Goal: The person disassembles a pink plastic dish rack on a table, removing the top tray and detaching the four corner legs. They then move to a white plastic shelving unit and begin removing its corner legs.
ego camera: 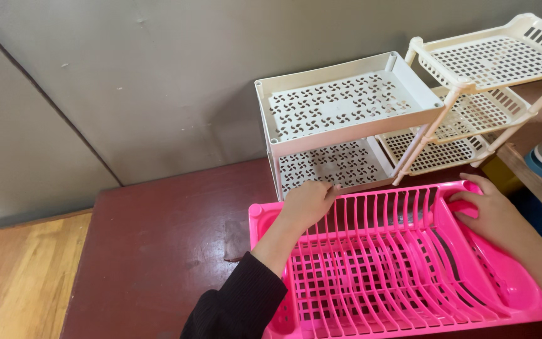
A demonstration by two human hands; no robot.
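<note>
Pink dish rack (pixel 396 263) hides left hand's (pixel 307 202) fingertips.

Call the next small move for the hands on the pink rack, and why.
Probably slide the pink dish rack slightly back from the white shelf rack. Left hand grips its far rim, right hand its right end tray, and that far rim sits right against the shelf's lower tier.

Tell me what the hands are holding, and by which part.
Both hands hold the pink dish rack: the left hand grips its slotted back rail, and the right hand rests on the raised right end section.
</note>
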